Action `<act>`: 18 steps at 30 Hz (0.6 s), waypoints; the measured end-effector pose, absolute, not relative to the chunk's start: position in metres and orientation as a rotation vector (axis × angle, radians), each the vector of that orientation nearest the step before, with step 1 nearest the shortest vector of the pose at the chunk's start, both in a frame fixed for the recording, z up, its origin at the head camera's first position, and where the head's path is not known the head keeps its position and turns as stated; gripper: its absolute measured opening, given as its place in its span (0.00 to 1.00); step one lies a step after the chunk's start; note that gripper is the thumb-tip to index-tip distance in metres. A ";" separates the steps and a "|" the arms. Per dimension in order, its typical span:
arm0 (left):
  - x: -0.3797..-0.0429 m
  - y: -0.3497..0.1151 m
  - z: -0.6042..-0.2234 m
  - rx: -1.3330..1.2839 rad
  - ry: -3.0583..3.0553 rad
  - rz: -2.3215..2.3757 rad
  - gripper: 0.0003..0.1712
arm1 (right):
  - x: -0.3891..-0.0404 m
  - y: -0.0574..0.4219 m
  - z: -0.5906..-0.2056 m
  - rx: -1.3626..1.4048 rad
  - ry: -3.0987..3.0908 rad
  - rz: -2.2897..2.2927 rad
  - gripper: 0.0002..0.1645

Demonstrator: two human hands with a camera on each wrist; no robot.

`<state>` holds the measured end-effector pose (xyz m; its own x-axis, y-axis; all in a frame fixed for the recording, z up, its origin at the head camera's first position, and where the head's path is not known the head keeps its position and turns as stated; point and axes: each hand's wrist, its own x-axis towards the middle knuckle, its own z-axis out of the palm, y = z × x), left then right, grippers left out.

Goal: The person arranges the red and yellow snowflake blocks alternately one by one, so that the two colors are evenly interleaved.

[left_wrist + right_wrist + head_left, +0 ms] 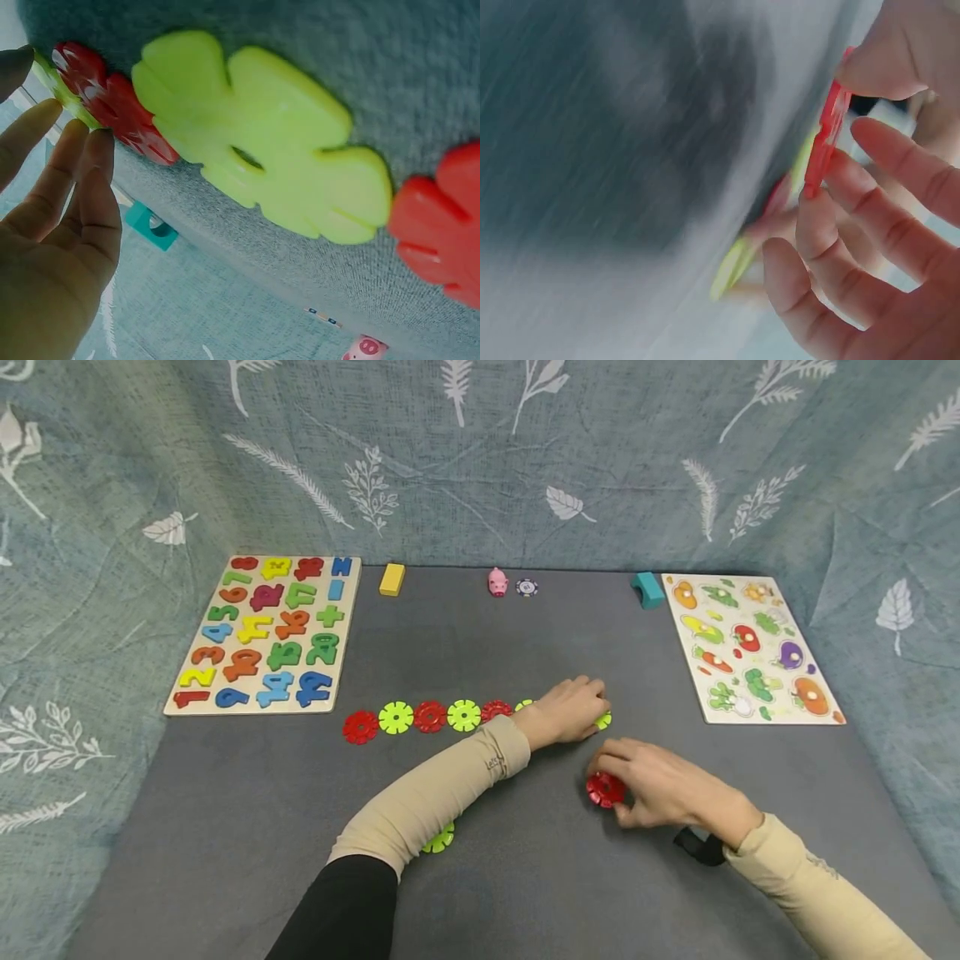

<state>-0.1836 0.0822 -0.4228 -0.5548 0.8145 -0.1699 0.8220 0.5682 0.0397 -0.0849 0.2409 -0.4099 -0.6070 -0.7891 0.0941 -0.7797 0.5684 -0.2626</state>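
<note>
A row of flower-shaped notched discs lies on the grey table, red and yellow-green alternating, among them a red disc (362, 727) at the left end. My left hand (570, 708) is at the right end, its thumb and fingertips on the edges of the last yellow-green disc (66, 96). A red disc (112, 105) touches that one, and a larger-looking yellow-green disc (247, 135) follows. Nearer to me, my right hand (663, 783) pinches a red disc (829, 127) between thumb and fingers, just off the row. The left forearm partly covers another yellow-green disc (441, 838).
A number puzzle board (341, 643) lies back left and a vegetable puzzle board (693, 647) back right. Along the back edge are a yellow block (392, 580), a pink pig (497, 582), a poker chip (527, 587) and a teal arch block (648, 591). Patterned cloth (465, 485) hangs behind.
</note>
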 end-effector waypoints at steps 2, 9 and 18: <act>-0.184 0.083 -0.423 1.380 2.630 -0.074 0.17 | -0.094 0.254 -0.412 -1.258 2.799 -0.406 0.26; -0.183 0.084 -0.422 1.355 2.640 -0.096 0.17 | -0.128 0.280 -0.421 -0.973 2.860 -0.369 0.25; -0.181 0.085 -0.420 1.346 2.634 -0.097 0.18 | -0.155 0.283 -0.423 -0.818 2.861 -0.364 0.28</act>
<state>-0.1814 0.0847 -0.4195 -0.5729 0.7971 -0.1907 0.8089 0.5874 0.0249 -0.1552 0.2826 -0.4235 -0.8415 -0.5356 -0.0704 -0.5009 0.8224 -0.2696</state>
